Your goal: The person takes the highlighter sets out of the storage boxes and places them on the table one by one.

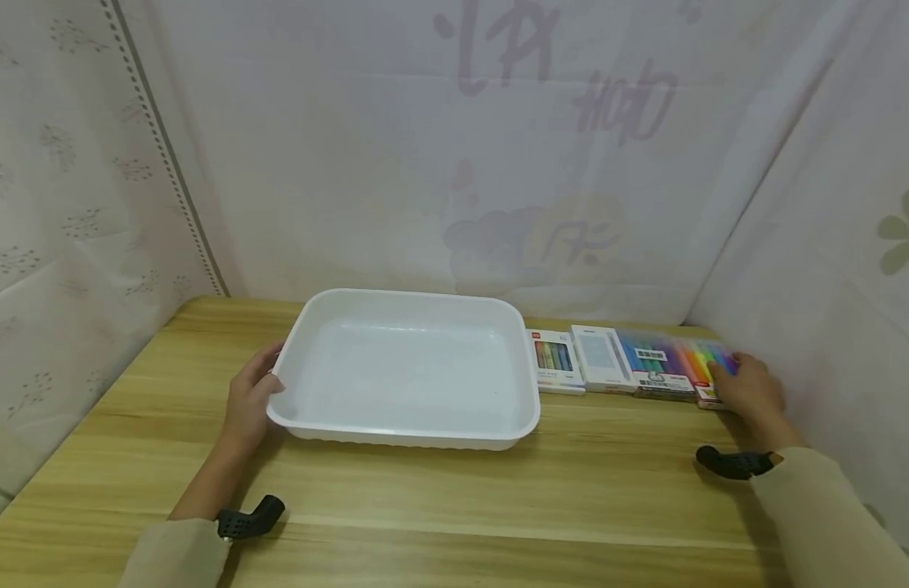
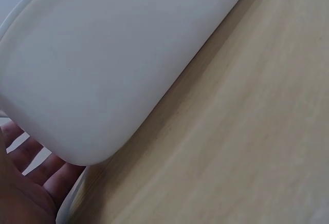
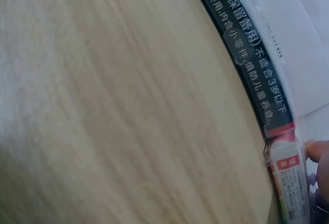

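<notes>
A white plastic tray (image 1: 406, 441) stands on the wooden table, its inside bare. My left hand (image 1: 254, 400) grips its left edge, the thumb over the rim and the other fingers on the outside below it. In the left wrist view, fingers (image 2: 49, 175) lie against the tray's outer wall (image 2: 118, 64). At the right, my right hand (image 1: 751, 392) holds the right end of a clear pack of rainbow-coloured pens (image 1: 700, 363). The right wrist view shows a fingertip (image 3: 313, 149) at this pack's labelled end (image 3: 292, 183).
Left of the rainbow pack, side by side, lie a blue and purple pack with a barcode (image 1: 654, 371), a white box with a pale window (image 1: 603, 359) and a white box of coloured sticks (image 1: 553, 363). Patterned cloth (image 1: 351, 163) hangs behind the table (image 1: 425, 498).
</notes>
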A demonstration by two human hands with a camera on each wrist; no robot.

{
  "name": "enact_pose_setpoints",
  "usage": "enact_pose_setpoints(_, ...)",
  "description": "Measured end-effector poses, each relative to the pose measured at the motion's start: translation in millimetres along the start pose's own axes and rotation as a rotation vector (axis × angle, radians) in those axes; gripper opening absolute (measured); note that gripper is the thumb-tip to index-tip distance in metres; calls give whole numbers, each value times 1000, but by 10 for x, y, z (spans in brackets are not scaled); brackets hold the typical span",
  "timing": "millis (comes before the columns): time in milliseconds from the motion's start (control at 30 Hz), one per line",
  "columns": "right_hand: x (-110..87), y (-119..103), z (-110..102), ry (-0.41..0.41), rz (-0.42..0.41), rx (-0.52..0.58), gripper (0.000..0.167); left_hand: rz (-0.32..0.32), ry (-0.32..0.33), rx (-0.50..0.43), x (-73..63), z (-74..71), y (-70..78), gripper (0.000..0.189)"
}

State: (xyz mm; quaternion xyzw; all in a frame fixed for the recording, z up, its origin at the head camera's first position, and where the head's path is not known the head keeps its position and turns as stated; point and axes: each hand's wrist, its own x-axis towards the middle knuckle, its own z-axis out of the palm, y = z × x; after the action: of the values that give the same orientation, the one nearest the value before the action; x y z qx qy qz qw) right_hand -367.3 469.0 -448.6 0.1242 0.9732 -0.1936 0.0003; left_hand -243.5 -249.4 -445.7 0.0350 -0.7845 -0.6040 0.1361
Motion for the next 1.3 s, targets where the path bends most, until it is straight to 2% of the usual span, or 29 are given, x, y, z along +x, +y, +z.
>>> enact_pose_setpoints(100,16,-42,7,-2,-3,0,80,3,3,0,3,-13,-11,63)
enact_pose_setpoints(233,22,-69,-3,-9,-51,-1,77,6,-1,15,-7,-42,-27,63)
enact_pose_setpoints(467,21,-106,-149,-71,-158,-57,75,45,-45,102,-31,-120,-40,62)
enact_pose_setpoints(700,-6,-290,-284,-108,-233,-119,74,58,-103,137,26,-232,29,62)
enact_pose_setpoints(900,-106,-650,-398,-118,-341,-160,79,60,-140,235,88,-226,72,60)
enact_pose_setpoints(1067,-276,-1046,-427,-132,-425,-147,74,34,-220,356,125,-297,178,62)
enact_pose_setpoints(1200,-379,-1310,-407,-147,-495,-130,70,42,-239,503,154,-346,331,61)
enact_pose_setpoints(1300,-431,-1483,-364,-148,-555,-135,70,70,-241,637,209,-304,515,70)
